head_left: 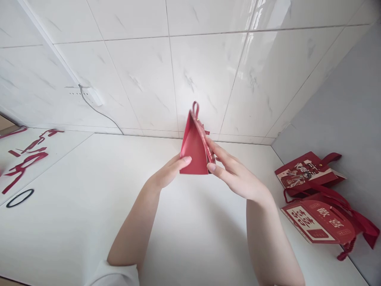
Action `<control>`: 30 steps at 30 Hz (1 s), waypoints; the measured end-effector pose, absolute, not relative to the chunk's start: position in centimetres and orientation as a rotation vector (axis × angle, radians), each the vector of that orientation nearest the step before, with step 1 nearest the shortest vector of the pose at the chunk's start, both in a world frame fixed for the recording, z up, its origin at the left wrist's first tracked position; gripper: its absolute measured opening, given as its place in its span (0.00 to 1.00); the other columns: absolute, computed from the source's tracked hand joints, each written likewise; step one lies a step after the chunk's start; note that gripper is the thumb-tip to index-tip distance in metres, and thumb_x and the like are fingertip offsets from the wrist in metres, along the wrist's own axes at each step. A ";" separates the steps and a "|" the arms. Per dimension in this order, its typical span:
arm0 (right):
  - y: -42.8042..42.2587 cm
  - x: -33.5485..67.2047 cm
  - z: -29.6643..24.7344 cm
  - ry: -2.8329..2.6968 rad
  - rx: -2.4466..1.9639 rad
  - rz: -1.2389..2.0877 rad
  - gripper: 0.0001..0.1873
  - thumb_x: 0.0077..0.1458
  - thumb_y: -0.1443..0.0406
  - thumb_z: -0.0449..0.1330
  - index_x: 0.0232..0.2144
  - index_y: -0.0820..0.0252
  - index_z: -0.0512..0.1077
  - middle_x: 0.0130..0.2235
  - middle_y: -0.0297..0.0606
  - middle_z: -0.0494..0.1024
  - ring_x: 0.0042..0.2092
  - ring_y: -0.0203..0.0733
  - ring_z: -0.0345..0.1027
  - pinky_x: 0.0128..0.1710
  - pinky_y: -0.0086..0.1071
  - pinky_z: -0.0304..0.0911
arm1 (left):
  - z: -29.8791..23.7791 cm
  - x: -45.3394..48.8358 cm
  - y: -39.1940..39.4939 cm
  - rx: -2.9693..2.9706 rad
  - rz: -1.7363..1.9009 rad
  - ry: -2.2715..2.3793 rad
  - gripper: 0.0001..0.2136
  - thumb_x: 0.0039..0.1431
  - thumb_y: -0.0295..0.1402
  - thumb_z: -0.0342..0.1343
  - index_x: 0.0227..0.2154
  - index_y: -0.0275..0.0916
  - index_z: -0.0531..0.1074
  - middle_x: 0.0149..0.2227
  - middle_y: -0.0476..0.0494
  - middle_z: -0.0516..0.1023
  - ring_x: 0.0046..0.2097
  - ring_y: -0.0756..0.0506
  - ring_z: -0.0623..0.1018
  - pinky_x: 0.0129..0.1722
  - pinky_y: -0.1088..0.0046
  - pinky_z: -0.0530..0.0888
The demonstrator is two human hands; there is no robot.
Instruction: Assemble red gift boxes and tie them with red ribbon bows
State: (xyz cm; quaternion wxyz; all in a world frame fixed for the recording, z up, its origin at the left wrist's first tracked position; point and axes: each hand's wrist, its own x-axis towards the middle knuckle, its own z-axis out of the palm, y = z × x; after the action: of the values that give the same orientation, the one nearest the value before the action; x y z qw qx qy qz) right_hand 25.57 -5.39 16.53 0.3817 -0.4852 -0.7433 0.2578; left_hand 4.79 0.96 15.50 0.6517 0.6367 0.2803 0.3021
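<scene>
Between my two hands is a red gift box [196, 153] of folded card, held up over the white table. It tapers to a narrow top, where a red ribbon loop [195, 108] sticks up. My left hand [173, 169] grips its left side, the thumb lying on the face toward me. Along the right side my right hand [230, 169] presses, its thumb at the lower right corner and its fingers on the printed panel. The fingers of my left hand are mostly hidden behind the box.
On the right lie a red printed box [297, 174] and a red box with white characters [320, 220], both with ribbons. Red ribbon pieces [29, 159] and a black ring [20, 198] lie on the left. A grey cable [99, 113] hangs from a wall socket [86, 95]. White tiles stand behind the table [119, 222].
</scene>
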 end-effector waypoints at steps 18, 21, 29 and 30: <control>-1.4 25.4 11.8 -2.022 -1.887 0.616 0.23 0.51 0.72 0.57 0.50 0.51 0.70 0.41 0.37 0.78 0.39 0.44 0.71 0.30 0.31 0.61 | 11.9 2.2 4.4 2.176 -0.066 1.277 0.33 0.49 0.33 0.58 0.61 0.46 0.60 0.63 0.41 0.63 0.59 0.36 0.69 0.48 0.66 0.72; -0.7 26.1 11.0 -1.964 -1.852 0.632 0.25 0.51 0.69 0.59 0.52 0.50 0.68 0.39 0.37 0.78 0.36 0.43 0.71 0.28 0.31 0.60 | 10.2 2.5 5.4 2.054 -0.129 1.233 0.36 0.41 0.38 0.65 0.57 0.46 0.64 0.59 0.41 0.68 0.55 0.35 0.73 0.42 0.68 0.74; 2.7 27.8 5.5 -1.622 -1.366 1.130 0.29 0.43 0.63 0.67 0.49 0.55 0.67 0.42 0.36 0.78 0.41 0.42 0.72 0.39 0.34 0.68 | 4.6 3.7 8.2 1.723 0.134 1.109 0.38 0.36 0.31 0.67 0.55 0.39 0.63 0.43 0.39 0.78 0.40 0.39 0.79 0.36 0.66 0.77; 2.8 27.7 4.5 -1.591 -1.299 1.208 0.29 0.41 0.64 0.69 0.48 0.56 0.68 0.44 0.37 0.77 0.44 0.44 0.72 0.42 0.35 0.68 | 4.1 3.5 8.4 1.698 0.142 1.090 0.40 0.37 0.31 0.67 0.57 0.39 0.61 0.44 0.38 0.78 0.39 0.40 0.79 0.36 0.66 0.78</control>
State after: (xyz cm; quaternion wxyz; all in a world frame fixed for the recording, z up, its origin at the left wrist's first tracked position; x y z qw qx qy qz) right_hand 27.69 2.82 4.52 0.3704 -0.5066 -0.6201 0.4709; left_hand 3.50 8.40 4.11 0.5309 0.7114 0.4567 0.0594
